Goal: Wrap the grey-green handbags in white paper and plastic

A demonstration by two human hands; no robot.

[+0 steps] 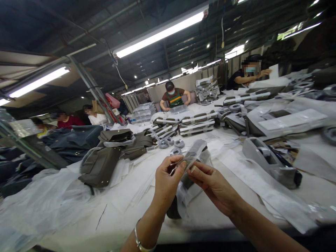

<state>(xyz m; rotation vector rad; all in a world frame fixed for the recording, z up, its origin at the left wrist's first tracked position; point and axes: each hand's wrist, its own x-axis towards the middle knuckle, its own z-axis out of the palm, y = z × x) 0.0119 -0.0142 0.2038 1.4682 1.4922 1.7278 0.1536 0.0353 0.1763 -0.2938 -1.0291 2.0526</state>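
Near the middle of the view, my left hand [169, 175] pinches one side of a small strip in translucent plastic wrap [193, 151]. My right hand [207, 180] is closed on the same wrapped strip from the other side, fingertips almost touching those of the left. Behind and below the hands, a dark olive piece with whitish wrapping [183, 196] lies on the white table [131, 213], partly hidden by them. Rolls of grey strap [175, 151] sit just beyond the hands.
Olive bags [101, 166] lie to the left beside crumpled clear plastic [49, 199]. A grey tape dispenser [270, 161] stands at right. Wrapped bundles [198, 122] are stacked farther back, and a person [174, 96] works across the table.
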